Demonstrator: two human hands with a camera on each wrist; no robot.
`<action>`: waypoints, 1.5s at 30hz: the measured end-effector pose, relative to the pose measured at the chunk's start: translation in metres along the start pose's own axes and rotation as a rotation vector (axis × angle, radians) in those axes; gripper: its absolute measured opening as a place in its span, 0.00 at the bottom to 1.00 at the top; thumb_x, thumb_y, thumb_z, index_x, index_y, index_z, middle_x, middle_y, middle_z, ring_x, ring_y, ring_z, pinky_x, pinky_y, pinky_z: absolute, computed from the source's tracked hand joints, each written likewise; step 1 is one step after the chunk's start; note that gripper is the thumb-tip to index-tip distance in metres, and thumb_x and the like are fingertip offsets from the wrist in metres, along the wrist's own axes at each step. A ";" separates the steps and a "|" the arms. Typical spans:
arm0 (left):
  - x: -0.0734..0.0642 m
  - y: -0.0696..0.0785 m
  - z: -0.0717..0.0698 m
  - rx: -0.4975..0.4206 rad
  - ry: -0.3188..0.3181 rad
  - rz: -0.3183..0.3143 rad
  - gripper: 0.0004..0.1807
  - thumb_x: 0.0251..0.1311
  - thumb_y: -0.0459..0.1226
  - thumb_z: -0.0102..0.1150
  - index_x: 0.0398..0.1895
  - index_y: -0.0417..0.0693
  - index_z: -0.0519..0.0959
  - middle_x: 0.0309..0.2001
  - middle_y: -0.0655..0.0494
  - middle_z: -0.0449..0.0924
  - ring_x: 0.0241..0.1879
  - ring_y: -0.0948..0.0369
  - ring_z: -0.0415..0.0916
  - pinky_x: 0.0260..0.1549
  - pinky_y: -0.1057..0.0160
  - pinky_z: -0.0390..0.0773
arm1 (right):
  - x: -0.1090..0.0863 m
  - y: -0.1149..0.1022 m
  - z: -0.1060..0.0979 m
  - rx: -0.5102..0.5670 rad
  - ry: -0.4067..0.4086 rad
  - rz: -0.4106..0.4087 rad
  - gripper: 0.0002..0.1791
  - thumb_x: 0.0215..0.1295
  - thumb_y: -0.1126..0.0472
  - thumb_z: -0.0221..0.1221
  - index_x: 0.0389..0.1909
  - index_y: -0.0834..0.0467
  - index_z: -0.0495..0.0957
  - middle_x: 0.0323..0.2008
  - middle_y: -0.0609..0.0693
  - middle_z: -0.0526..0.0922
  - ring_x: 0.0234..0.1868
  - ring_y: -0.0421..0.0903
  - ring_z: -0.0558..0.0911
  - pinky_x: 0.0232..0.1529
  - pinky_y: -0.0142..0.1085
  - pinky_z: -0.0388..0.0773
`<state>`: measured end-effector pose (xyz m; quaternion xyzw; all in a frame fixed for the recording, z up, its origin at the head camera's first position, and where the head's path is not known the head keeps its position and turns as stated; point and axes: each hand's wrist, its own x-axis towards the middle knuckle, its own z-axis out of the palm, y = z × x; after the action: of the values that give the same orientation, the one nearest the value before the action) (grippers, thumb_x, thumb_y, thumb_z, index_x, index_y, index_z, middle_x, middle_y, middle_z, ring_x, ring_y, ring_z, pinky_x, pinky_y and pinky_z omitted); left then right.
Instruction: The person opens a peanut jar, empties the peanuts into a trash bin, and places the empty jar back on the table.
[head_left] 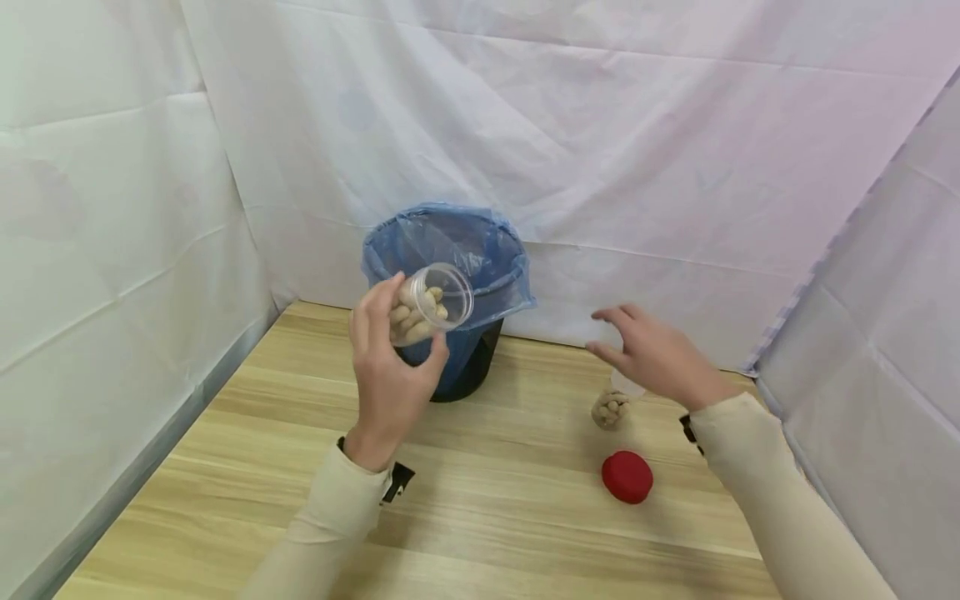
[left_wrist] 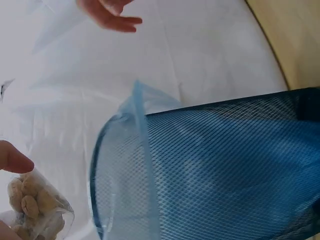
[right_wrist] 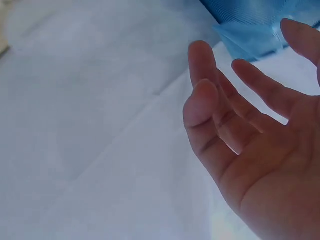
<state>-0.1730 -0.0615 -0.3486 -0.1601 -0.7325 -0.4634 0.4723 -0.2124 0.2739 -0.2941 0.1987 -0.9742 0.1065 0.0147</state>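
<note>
My left hand [head_left: 386, 367] grips a clear plastic jar [head_left: 452, 287] holding several pale nuts in their shells [left_wrist: 30, 205]. The jar is tilted, its uncovered mouth facing right, and it overlaps the front rim of the bin [head_left: 483, 354] in the head view. A blue bag [head_left: 495, 242] lines that mesh bin. My right hand [head_left: 660, 354] is in the air to the right, fingers loosely bent and nothing in them. Below it, more nuts [head_left: 611, 408] stand on the table in a small clear container, partly hidden by the hand. A red round lid [head_left: 627, 477] lies nearer me.
The bin stands at the back of the wood-grain table [head_left: 480, 517]. White cloth [head_left: 637, 150] hangs behind it and along both sides, close to the table edges.
</note>
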 end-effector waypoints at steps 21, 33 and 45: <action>0.124 -0.020 0.008 0.087 -0.166 0.063 0.37 0.63 0.27 0.69 0.76 0.40 0.71 0.69 0.33 0.71 0.65 0.38 0.66 0.64 0.41 0.71 | 0.134 -0.054 -0.086 -0.031 -0.027 -0.014 0.36 0.86 0.45 0.51 0.83 0.61 0.59 0.78 0.68 0.66 0.75 0.65 0.71 0.74 0.63 0.70; 0.171 -0.076 0.019 0.245 -0.319 0.046 0.35 0.63 0.19 0.58 0.75 0.40 0.72 0.69 0.35 0.70 0.69 0.38 0.63 0.66 0.44 0.74 | 0.175 -0.066 -0.075 -0.046 -0.060 0.011 0.36 0.88 0.48 0.45 0.85 0.64 0.54 0.82 0.66 0.63 0.81 0.65 0.66 0.79 0.60 0.66; 0.183 -0.090 0.024 0.346 -0.414 0.086 0.39 0.58 0.14 0.57 0.75 0.39 0.71 0.72 0.35 0.68 0.74 0.41 0.62 0.61 0.45 0.83 | 0.190 -0.075 -0.037 0.015 -0.016 0.032 0.29 0.89 0.55 0.44 0.80 0.68 0.61 0.72 0.68 0.75 0.68 0.62 0.80 0.70 0.55 0.78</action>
<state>-0.3382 -0.1258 -0.2458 -0.1991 -0.8743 -0.2681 0.3522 -0.3587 0.1413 -0.2298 0.1842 -0.9765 0.1123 0.0040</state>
